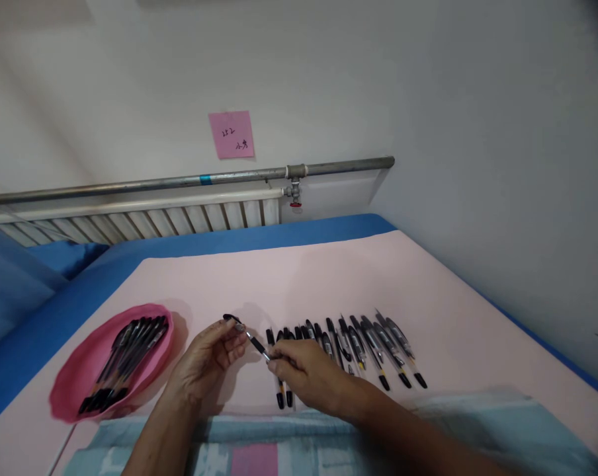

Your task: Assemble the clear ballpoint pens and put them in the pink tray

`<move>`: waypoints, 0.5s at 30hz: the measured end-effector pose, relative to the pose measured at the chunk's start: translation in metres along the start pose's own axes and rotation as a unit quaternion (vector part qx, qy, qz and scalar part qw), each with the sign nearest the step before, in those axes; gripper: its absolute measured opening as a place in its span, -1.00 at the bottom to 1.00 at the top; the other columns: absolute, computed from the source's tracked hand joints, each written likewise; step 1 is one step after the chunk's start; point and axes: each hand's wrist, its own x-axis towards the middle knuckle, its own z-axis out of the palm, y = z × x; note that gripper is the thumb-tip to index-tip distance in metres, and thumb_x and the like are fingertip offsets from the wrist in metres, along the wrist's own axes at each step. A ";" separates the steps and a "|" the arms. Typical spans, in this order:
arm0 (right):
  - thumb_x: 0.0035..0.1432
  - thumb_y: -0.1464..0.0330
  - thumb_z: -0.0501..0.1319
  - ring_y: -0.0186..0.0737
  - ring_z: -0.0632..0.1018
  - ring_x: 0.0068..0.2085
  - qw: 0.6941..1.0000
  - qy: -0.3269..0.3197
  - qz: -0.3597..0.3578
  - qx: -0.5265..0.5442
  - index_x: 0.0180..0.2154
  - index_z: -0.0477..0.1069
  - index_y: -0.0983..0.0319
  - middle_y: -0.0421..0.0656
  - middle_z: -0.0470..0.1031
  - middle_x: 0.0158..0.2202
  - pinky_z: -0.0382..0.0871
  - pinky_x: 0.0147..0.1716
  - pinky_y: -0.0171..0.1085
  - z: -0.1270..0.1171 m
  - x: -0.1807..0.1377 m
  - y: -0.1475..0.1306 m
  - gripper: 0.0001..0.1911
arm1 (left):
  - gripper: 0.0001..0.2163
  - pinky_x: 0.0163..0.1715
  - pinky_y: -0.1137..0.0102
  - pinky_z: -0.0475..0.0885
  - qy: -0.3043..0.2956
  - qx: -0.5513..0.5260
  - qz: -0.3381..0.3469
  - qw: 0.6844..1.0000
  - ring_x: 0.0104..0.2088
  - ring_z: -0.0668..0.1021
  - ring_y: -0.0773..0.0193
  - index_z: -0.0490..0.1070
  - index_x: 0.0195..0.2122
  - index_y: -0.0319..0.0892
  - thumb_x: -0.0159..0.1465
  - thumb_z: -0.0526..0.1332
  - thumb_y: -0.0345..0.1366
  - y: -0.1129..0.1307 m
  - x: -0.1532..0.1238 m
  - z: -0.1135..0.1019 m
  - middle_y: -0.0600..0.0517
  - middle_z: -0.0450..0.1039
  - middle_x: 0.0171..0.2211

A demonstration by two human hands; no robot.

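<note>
- A black pen cap (232, 318) is held between the left hand's (212, 350) fingertips.
- An uncapped pen (257, 344) with silver tip and black grip is held slantwise by the right hand (309, 373), tip aimed capward.
- Black pens (356, 344) are laid side by side near it.

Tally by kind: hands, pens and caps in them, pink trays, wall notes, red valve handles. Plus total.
Left hand + right hand: 2
Held pen: 1
Held cap: 1
Pink tray: 1
Wall note: 1
Red valve handle: 1
Total: 7
Excluded: tray pens and laid-out pens, too overlapped to count.
</note>
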 end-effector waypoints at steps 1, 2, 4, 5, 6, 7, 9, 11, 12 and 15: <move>0.12 0.35 0.04 -0.43 0.27 -0.53 1.000 0.000 0.001 0.004 -0.47 0.32 0.25 -0.30 0.25 -0.57 0.04 -0.58 -0.44 0.000 0.000 0.000 -0.82 | -0.96 -0.43 0.43 0.46 -0.004 0.008 0.000 1.000 -0.45 0.56 0.29 0.41 -0.41 -0.27 0.09 0.21 -0.48 0.000 0.000 0.000 -0.05 0.53 -0.46; 0.12 0.35 0.04 -0.43 0.27 -0.53 1.000 -0.001 0.004 0.013 -0.47 0.31 0.25 -0.30 0.25 -0.58 0.04 -0.58 -0.44 0.000 0.000 0.000 -0.83 | -0.95 -0.46 0.44 0.46 -0.011 0.020 0.000 1.000 -0.46 0.56 0.30 0.41 -0.41 -0.27 0.07 0.23 -0.48 0.000 -0.001 0.000 -0.05 0.53 -0.47; 0.11 0.36 0.04 -0.44 0.28 -0.55 0.999 -0.008 0.016 0.038 -0.44 0.32 0.24 -0.31 0.24 -0.59 0.05 -0.59 -0.44 0.001 0.000 0.000 -0.85 | -0.92 -0.50 0.47 0.44 -0.033 0.051 0.000 0.998 -0.48 0.55 0.31 0.40 -0.41 -0.26 0.04 0.26 -0.47 -0.002 -0.003 0.001 -0.03 0.52 -0.47; 0.10 0.37 0.05 -0.44 0.28 -0.55 0.998 -0.010 0.024 0.053 -0.42 0.33 0.23 -0.31 0.24 -0.59 0.06 -0.59 -0.45 0.001 0.000 0.000 -0.87 | -0.90 -0.51 0.48 0.43 -0.045 0.065 0.001 0.997 -0.49 0.54 0.32 0.40 -0.42 -0.27 0.03 0.28 -0.47 -0.003 -0.004 0.002 -0.03 0.52 -0.46; 0.09 0.38 0.06 -0.44 0.29 -0.55 0.997 -0.009 0.032 0.065 -0.39 0.34 0.23 -0.31 0.25 -0.59 0.08 -0.59 -0.45 0.002 0.000 0.000 -0.90 | -0.89 -0.52 0.49 0.42 -0.057 0.078 0.002 0.995 -0.49 0.54 0.33 0.40 -0.41 -0.27 0.02 0.29 -0.46 -0.005 -0.005 0.004 -0.03 0.52 -0.45; 0.07 0.40 0.08 -0.44 0.30 -0.55 0.996 -0.002 0.038 0.075 -0.37 0.33 0.23 -0.32 0.25 -0.58 0.09 -0.58 -0.45 0.002 0.000 0.000 -0.92 | -0.88 -0.51 0.49 0.42 -0.069 0.090 0.001 0.994 -0.48 0.54 0.34 0.40 -0.41 -0.27 0.01 0.30 -0.45 -0.006 -0.006 0.005 -0.03 0.52 -0.44; 0.02 0.42 0.11 -0.43 0.31 -0.53 0.995 0.020 0.043 0.089 -0.36 0.30 0.23 -0.32 0.27 -0.56 0.11 -0.57 -0.46 0.004 0.001 -0.001 -0.94 | -0.87 -0.51 0.49 0.41 -0.083 0.108 -0.006 0.991 -0.48 0.53 0.34 0.40 -0.42 -0.28 0.00 0.31 -0.42 -0.011 -0.007 0.009 -0.03 0.51 -0.46; -0.01 0.45 0.11 -0.43 0.31 -0.52 0.993 0.041 0.042 0.101 -0.39 0.26 0.23 -0.31 0.27 -0.55 0.12 -0.57 -0.46 0.005 0.001 -0.002 -0.94 | -0.87 -0.51 0.48 0.41 -0.090 0.116 -0.023 0.989 -0.50 0.52 0.34 0.40 -0.44 -0.27 0.00 0.32 -0.39 -0.015 -0.008 0.014 -0.01 0.49 -0.50; -0.02 0.46 0.11 -0.43 0.31 -0.51 0.993 0.049 0.040 0.104 -0.41 0.24 0.23 -0.31 0.28 -0.54 0.13 -0.57 -0.46 0.006 0.002 -0.003 -0.94 | -0.87 -0.51 0.48 0.40 -0.095 0.116 -0.032 0.988 -0.51 0.52 0.35 0.39 -0.45 -0.27 0.00 0.32 -0.38 -0.018 -0.008 0.016 -0.01 0.49 -0.51; -0.02 0.47 0.10 -0.42 0.32 -0.50 0.993 0.058 0.036 0.098 -0.46 0.20 0.23 -0.31 0.28 -0.54 0.14 -0.55 -0.46 0.007 0.003 -0.003 -0.94 | -0.85 -0.50 0.49 0.40 -0.125 0.116 -0.045 0.984 -0.52 0.51 0.37 0.41 -0.42 -0.28 0.00 0.32 -0.36 -0.024 -0.011 0.023 -0.03 0.49 -0.47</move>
